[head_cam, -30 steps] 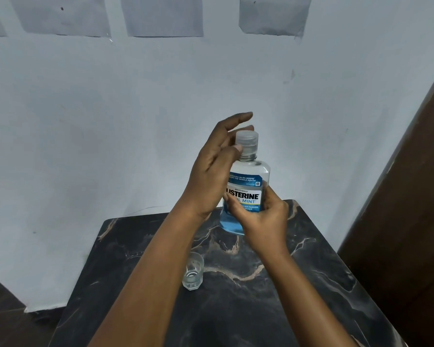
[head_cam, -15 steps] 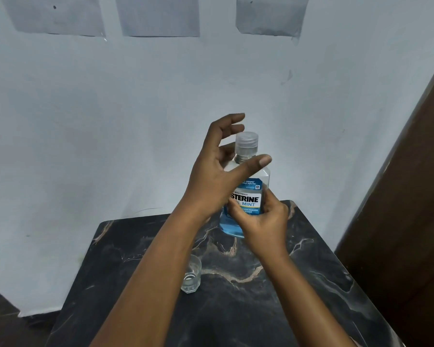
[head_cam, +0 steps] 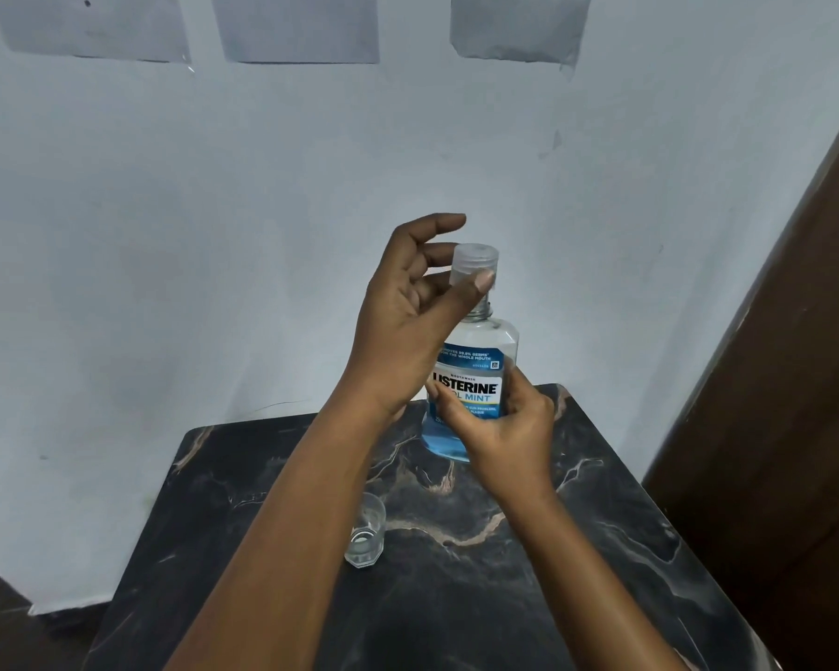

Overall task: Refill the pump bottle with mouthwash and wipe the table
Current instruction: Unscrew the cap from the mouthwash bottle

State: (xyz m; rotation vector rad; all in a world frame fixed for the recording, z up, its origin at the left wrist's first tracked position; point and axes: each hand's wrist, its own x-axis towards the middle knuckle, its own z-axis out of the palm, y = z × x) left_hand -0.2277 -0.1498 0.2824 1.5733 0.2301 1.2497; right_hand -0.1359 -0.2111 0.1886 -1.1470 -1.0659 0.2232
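A clear mouthwash bottle (head_cam: 475, 360) with a blue and white label and a little blue liquid at its bottom is held above the far part of the dark marble table (head_cam: 504, 573). My right hand (head_cam: 500, 428) grips its lower body. My left hand (head_cam: 408, 322) pinches the clear cap (head_cam: 474, 263) between thumb and curled fingers. The cap sits on the neck. No pump bottle is in view.
A small clear glass (head_cam: 366, 532) stands on the table beside my left forearm. A pale wall with grey paper sheets (head_cam: 296, 26) rises behind the table. A brown wooden door (head_cam: 795, 380) stands at the right.
My left hand has closed its thumb and fingers round the cap, having hovered beside it before. The bottle and my right hand have hardly moved.
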